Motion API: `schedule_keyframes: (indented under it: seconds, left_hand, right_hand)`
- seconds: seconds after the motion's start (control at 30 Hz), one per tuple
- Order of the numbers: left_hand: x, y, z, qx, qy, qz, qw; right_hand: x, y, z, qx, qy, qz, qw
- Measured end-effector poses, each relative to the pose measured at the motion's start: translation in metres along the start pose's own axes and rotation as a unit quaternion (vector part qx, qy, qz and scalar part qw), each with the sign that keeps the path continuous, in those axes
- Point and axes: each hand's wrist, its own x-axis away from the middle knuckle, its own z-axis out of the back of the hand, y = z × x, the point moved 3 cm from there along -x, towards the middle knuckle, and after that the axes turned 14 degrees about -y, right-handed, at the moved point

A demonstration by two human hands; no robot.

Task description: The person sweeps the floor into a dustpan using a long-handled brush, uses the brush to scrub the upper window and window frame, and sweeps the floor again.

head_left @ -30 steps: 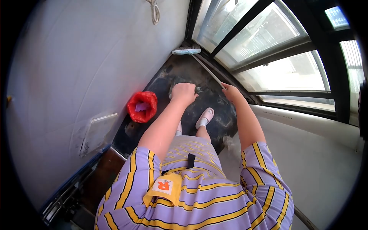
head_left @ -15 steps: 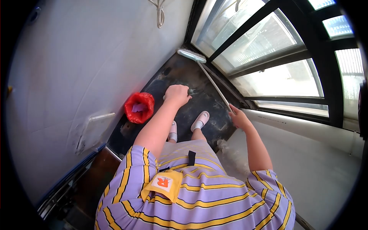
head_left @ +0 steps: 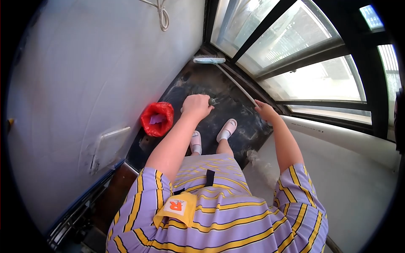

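My right hand (head_left: 265, 111) is closed around the pale handle of a long-handled floor brush (head_left: 238, 84). The brush's light blue head, bristles facing away from me, lies at the far corner by the window frame. Over the middle of the floor, my left hand (head_left: 196, 106) is wrapped around a dark green, rounded object (head_left: 212, 101). Only its end sticks out past my fingers, so I cannot tell its kind. A red bag-lined bin (head_left: 145, 122) with something purple inside stands to the left of that hand.
A dark, stained floor (head_left: 185, 84) lies under my pink slippers (head_left: 228, 128). A pale wall (head_left: 97, 63) rises on the left, and black-framed windows (head_left: 303, 80) stand on the right. A white ledge (head_left: 337, 168) is beside my right arm. A looped cord (head_left: 163, 19) hangs at the top.
The brush head has swung slightly left and now lies more level across the corner. My right hand has moved a little up and forward. My left hand keeps its grip. The view has shifted slightly.
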Motion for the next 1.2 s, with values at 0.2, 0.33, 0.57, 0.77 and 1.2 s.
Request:
schedule_keyframes:
  seconds: [0.2, 0.33, 0.57, 0.77, 1.2]
  left_hand:
    - [0.002, -0.013, 0.003, 0.007, 0.008, -0.005, 1.0]
    - [0.002, -0.009, 0.002, 0.012, 0.01, -0.009, 1.0]
    - [0.0, -0.006, 0.005, 0.007, 0.002, 0.003, 1.0]
    - [-0.002, -0.008, 0.008, 0.009, 0.018, -0.002, 1.0]
    - [-0.003, -0.014, 0.009, 0.008, 0.02, 0.004, 1.0]
  right_hand:
    - [0.041, 0.035, -0.051, -0.426, -0.199, 0.017, 0.883]
    - [0.016, 0.074, -0.074, -0.067, -0.051, -0.115, 0.99]
    - [0.016, 0.016, -0.039, 0.097, 0.119, 0.079, 0.985]
    - [-0.031, -0.035, -0.015, 0.134, 0.08, 0.053, 0.986]
    - [0.046, 0.01, -0.047, -0.079, -0.015, -0.054, 0.995]
